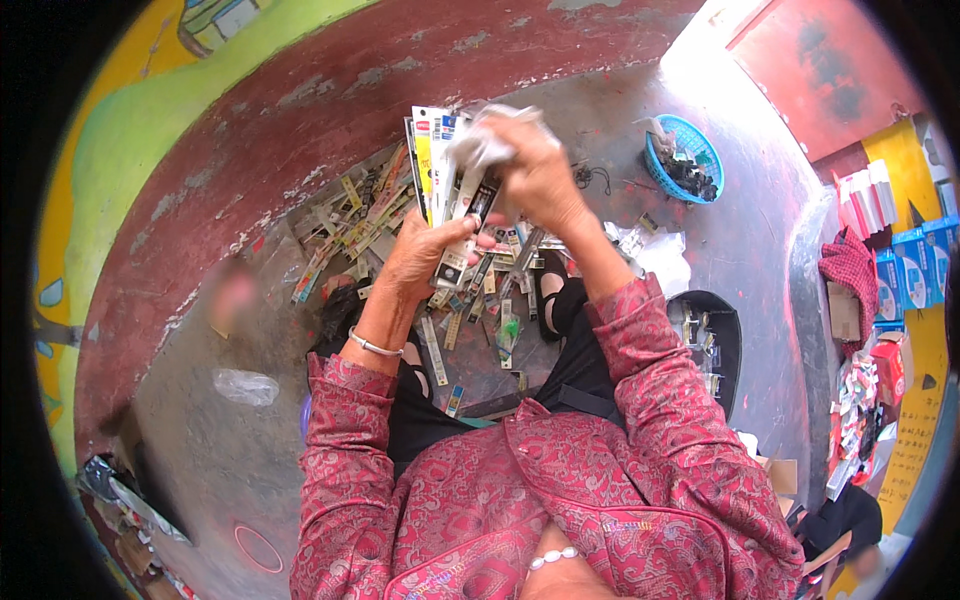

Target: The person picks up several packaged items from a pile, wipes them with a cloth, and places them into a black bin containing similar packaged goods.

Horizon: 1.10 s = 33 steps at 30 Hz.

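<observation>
My left hand [418,252] grips a fanned bundle of long, narrow printed cards [438,170], its thumb across a black-and-white one near the lower end. Closed around a crumpled whitish rag or piece of thin plastic [480,145], my right hand [545,175] is at the bundle's upper end. Motion blurs this piece, so its material is unclear. Below both hands, many similar narrow cards and strips [365,215] lie scattered on the floor around my feet. A strip with something green on it [508,340] lies between my legs.
A round blue basket [715,160] with dark items stands at the far right. Nearer are a white plastic bag [665,260] and a black tub [735,350] with metallic pieces. Clear plastic [245,387] lies left. Boxes [915,265] line the right wall; another person [845,520] is at lower right.
</observation>
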Each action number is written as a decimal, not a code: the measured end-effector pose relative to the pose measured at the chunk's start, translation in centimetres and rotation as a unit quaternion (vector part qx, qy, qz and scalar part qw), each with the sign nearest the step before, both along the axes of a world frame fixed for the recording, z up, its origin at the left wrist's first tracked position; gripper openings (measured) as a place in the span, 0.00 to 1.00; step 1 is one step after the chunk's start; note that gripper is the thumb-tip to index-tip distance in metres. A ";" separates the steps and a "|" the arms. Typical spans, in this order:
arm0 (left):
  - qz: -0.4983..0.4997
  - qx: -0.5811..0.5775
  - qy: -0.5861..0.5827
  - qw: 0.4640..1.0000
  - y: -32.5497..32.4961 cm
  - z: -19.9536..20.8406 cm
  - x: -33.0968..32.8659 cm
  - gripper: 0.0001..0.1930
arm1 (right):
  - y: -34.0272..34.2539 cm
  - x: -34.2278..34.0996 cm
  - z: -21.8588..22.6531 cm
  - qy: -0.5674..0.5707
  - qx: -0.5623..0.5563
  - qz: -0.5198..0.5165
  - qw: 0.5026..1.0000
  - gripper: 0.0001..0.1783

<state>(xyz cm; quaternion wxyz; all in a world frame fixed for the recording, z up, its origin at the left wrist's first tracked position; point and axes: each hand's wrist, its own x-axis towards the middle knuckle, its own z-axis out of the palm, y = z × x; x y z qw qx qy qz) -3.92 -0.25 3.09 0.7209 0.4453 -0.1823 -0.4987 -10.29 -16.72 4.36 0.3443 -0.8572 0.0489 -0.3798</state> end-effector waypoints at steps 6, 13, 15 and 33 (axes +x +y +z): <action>0.013 -0.027 0.044 0.999 0.5 -0.3 0.9 0.25 | -5.9 -0.4 0.3 -0.167 0.587 -0.059 0.790 0.08; 0.052 -0.065 0.126 0.989 0.1 -1.0 0.4 0.20 | -0.2 -0.5 0.5 -0.088 0.538 -0.032 0.838 0.07; 0.051 -0.040 0.109 0.992 -0.1 -1.0 0.8 0.20 | 1.0 -0.5 1.2 -0.092 0.309 -0.010 0.946 0.09; 0.055 -0.038 0.060 0.996 0.2 -0.4 0.4 0.24 | -4.1 -1.0 -0.3 -0.035 0.637 -0.055 0.768 0.13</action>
